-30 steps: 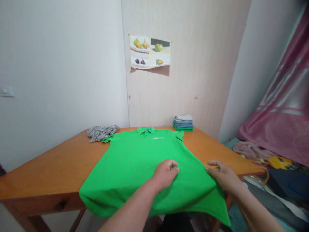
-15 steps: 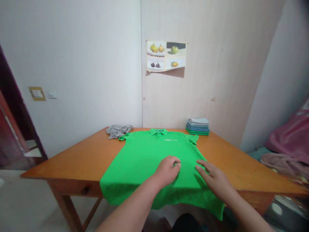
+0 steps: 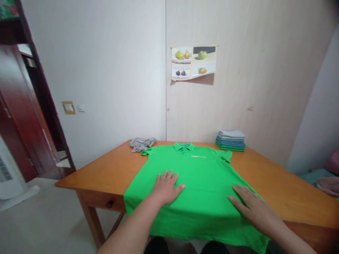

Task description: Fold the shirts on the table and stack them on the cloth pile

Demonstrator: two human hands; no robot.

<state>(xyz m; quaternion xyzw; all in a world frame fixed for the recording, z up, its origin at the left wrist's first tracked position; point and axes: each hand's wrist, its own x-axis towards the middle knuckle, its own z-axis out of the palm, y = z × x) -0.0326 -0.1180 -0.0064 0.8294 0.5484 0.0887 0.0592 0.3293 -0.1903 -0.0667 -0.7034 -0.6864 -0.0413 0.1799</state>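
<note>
Table (image 3: 100, 169) has the green shirt (image 3: 198, 180) spread front-up, unfolded, overhanging the near edge, left hand (image 3: 166, 188) and right hand (image 3: 250, 204) flat over its lower half, gripping nothing; folded clothes (image 3: 230, 141) stacked back right look done, striped cloth (image 3: 142, 144) back left is crumpled.

A plain white wall (image 3: 119, 67) spans ten to twelve o'clock, meeting a pale wood-grained panel (image 3: 251, 70) at a vertical seam. A fruit poster (image 3: 192, 63), its lower edge curling, hangs at one o'clock. Toward nine sit a yellow-framed wall plate (image 3: 68, 107) and a switch (image 3: 81, 108), then a reddish-brown door (image 3: 19, 116). Pale, glossy floor (image 3: 58, 218) lies at eight. The orange-brown wooden desk (image 3: 106, 173) shows a knobbed drawer (image 3: 96, 200) at seven. Light is soft and even.
</note>
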